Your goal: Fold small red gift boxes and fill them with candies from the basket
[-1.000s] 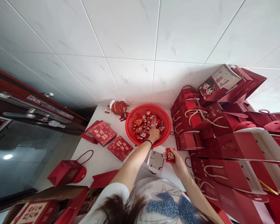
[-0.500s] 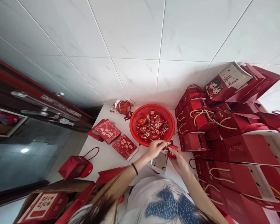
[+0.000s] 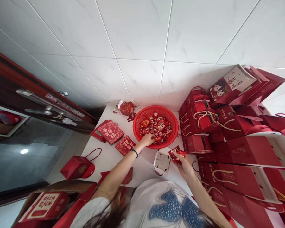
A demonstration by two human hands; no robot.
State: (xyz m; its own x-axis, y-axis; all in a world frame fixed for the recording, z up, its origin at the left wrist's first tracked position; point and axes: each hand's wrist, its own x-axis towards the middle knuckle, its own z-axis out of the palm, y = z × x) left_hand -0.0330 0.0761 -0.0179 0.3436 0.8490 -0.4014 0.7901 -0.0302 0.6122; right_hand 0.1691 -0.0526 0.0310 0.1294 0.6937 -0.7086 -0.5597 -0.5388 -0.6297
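Observation:
My left hand (image 3: 148, 139) is over the near rim of a red plastic basket (image 3: 136, 122), its curled fingers down among the wrapped candies (image 3: 159, 126). What those fingers pinch, if anything, is hidden. To the right of the basket, my right hand (image 3: 185, 164) is closed around several red-wrapped candies (image 3: 177, 154). Between my two arms stands a small gift box (image 3: 162, 161), its top open and its pale inside showing.
Red gift boxes (image 3: 242, 152) with rope handles are stacked high along the right. Two patterned red boxes (image 3: 111, 132) (image 3: 125, 145) lie left of the basket. A handled red box (image 3: 78, 167) stands at the left edge, above a carton (image 3: 80, 190). A tiled wall (image 3: 142, 76) rises behind.
My left hand has left my right hand and reached up and left into the basket. The right hand has shifted slightly right with the candies, leaving the open box in plain sight.

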